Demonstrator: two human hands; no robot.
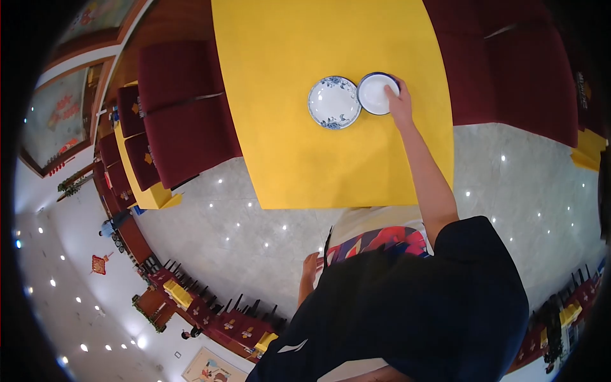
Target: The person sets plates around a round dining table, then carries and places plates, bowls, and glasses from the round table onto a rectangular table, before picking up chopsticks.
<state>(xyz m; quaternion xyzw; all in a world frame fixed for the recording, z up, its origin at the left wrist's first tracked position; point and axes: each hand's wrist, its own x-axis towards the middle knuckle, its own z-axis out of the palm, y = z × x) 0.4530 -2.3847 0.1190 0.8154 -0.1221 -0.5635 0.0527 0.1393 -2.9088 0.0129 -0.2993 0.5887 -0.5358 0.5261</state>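
In the head view, the right hand [400, 105] is pinching the small white dish [374, 95] at its right side, the thumb pressing over the inner face and the fingers going around the outer rim. This dish is sitting just to the right of the patterned plate [334, 102], and their rims are touching or nearly so – I am not able to tell which, nor whether the dish is resting or is being held slightly up. The left hand [310, 264] is hanging low by the body, away from the dishes; how its fingers are standing, I cannot tell.

For careful handling, the thumb and fingers should be pressing evenly and the dish should be staying level, because a one-sided hold is inviting a tilt. The neighbouring rim is asking for gentleness – a push leftward would be risking a knock.

About the edges: both pieces are lying well inside the yellow cloth [305, 172], whose near edge is running in front of the body. Cloth is extending on every side, giving more room to the left and toward the body, while the right edge is lying closer. Dark red seats [181, 73] are standing along both sides.
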